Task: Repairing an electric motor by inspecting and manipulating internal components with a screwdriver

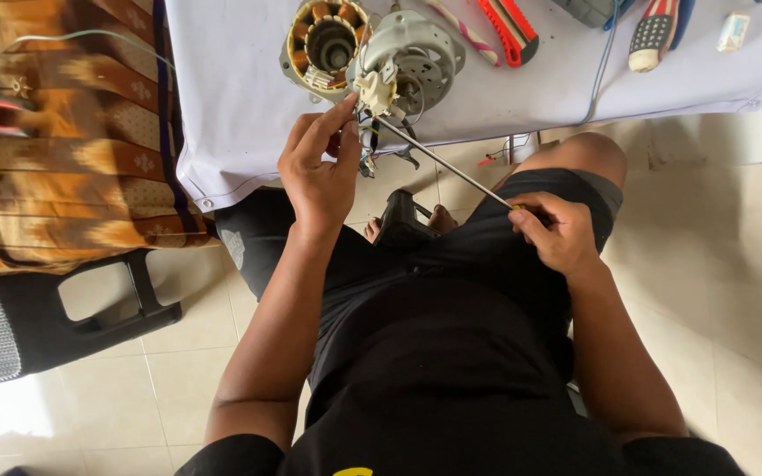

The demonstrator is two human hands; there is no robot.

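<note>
Left hand (317, 167) up at the table (240, 97) edge, fingers pinching the wires under the motor (372, 53). Motor sits on the white cloth near the edge. Screwdriver (443, 161) tip at the motor base, shaft running down-right. Right hand (557, 231) closed around its handle over the thigh.

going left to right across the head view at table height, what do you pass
patterned orange cloth → copper-wound motor stator → grey motor housing → red-handled tool → striped glove → small white box
</note>
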